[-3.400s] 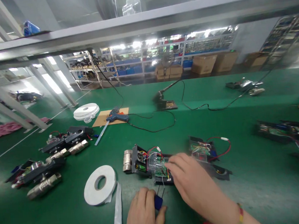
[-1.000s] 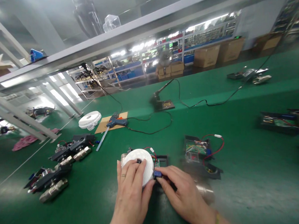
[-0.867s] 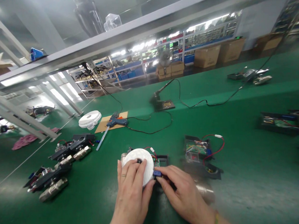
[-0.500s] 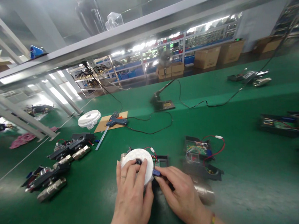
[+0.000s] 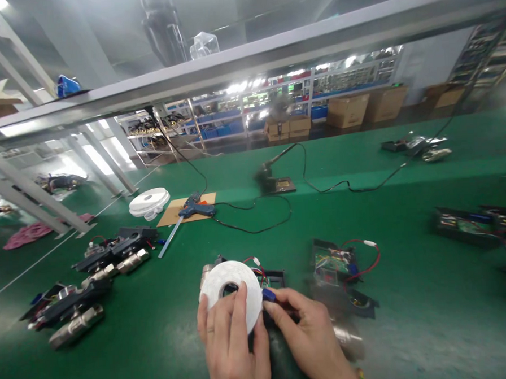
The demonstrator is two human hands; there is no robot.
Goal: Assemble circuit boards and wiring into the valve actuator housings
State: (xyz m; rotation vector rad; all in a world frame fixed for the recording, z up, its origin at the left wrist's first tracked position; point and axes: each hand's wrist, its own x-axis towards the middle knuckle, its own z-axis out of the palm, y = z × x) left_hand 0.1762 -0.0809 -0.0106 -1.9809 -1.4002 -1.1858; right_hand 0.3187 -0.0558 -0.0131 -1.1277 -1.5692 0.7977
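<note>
My left hand grips a white roll of tape, held up on edge over an open black device with a circuit board and red wires. My right hand pinches a small blue part right at the roll's right rim. A silver metal fitting sticks out of the device's left end. Both hands meet near the front edge of the green bench.
A second open device with red wires lies just right. Several black devices with metal fittings lie at left. A blue glue gun on cardboard, white tape rolls, a soldering stand with cable sit farther back. More boards at right.
My left hand picked the tape roll up off the bench and brought it over the device. My right hand took the blue part and now holds it against the roll, which has tilted up slightly.
</note>
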